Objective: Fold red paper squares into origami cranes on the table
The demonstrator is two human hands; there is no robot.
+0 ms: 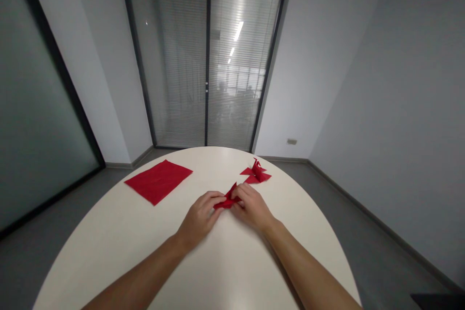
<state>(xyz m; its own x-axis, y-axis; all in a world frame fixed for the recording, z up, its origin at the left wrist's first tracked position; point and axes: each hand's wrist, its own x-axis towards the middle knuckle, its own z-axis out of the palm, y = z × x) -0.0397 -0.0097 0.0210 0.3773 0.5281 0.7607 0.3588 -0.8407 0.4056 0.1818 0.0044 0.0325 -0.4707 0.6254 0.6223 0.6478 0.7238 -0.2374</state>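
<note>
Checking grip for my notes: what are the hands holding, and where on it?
Both the left hand and right hand pinch a small folded red paper, one at each end.

Your bare left hand (200, 217) and bare right hand (251, 208) are all of you that shows, each with its forearm running back to the lower edge of the view. You wear no sleeves down to the wrist, no gloves, no watch, no bracelet and no ring that can be made out. Your fingernails are too small to judge.
</note>
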